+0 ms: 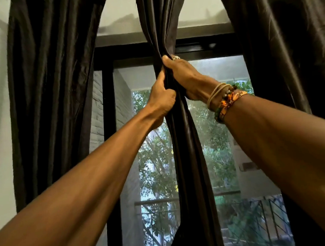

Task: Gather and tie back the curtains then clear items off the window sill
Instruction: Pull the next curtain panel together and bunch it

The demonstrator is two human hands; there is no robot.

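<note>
Two bare arms reach up and forward from the bottom corners, the left forearm [76, 194] and the right forearm [292, 143] converging on one point. The right wrist, just below the grip, carries a stack of bracelets [223, 102] (cord loops, beads and an orange patterned band).

The left hand [161, 98] is clenched round the middle curtain [186, 150], fingers curled into the bunched fabric and thumb pointing up along it. The right hand [185, 77] sits just above and to the right of it, touching it, and wraps the same bundle from the other side. A ring [175, 57] shows at the top of that hand.

Both hands grasp the dark brown cloth. It is squeezed into a narrow rope at the grip, widens a little above it toward the top edge of the view, and hangs below it in loose folds to the bottom edge.

Well to the left of the grip hangs the left curtain [46, 73], and well to the right the right curtain [286, 39], both of the same dark, slightly shiny fabric.

Behind the grip stands the black window frame [108, 99]. Through the glass, a pale brick wall [98, 107] lies left of the grip. Below and to the right are green trees [216, 138] and, lowest, a metal railing [266, 211].
</note>
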